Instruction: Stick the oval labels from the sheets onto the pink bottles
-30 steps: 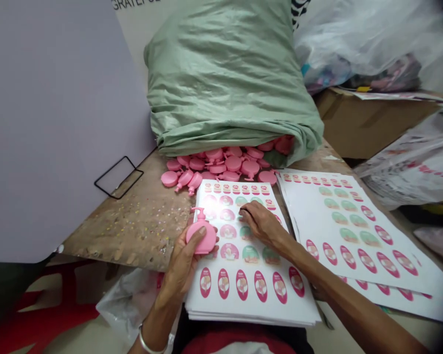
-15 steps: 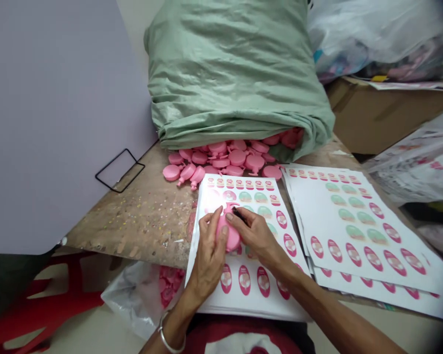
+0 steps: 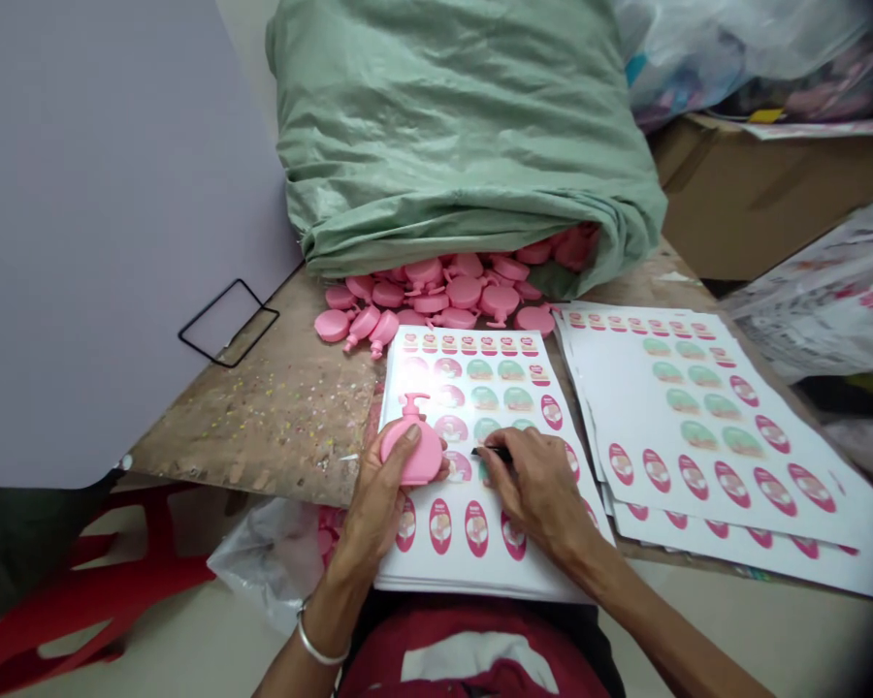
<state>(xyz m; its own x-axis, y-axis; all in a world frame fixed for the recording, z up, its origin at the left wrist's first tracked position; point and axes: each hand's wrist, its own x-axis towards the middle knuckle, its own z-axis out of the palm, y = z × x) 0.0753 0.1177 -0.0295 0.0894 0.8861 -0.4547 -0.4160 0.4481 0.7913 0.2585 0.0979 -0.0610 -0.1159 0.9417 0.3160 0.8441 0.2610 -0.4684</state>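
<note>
A pink toy pump bottle (image 3: 413, 454) is upright in my left hand (image 3: 382, 485), its flat face towards me and my thumb across it. My right hand (image 3: 534, 485) pinches a thin black tool (image 3: 496, 453), whose tip lies over the sticker sheet (image 3: 436, 572), beside a round pink sticker (image 3: 457, 464). The sheet tops a stack and carries round pink, green and oval magenta stickers. What the tip touches is too small to tell.
Behind the sheet, many pink bottles (image 3: 464, 291) spill from a green sack (image 3: 458, 126). More sticker sheets (image 3: 611, 388) lie at the right. A black wire frame (image 3: 229, 325) and a grey panel (image 3: 116, 242) stand left. Below hangs a clear plastic bag (image 3: 269, 562).
My hands have moved apart. The bottle, earlier between both hands, is now in my left hand alone, further left and upright. My right hand with the black tool has come down onto the sheet.
</note>
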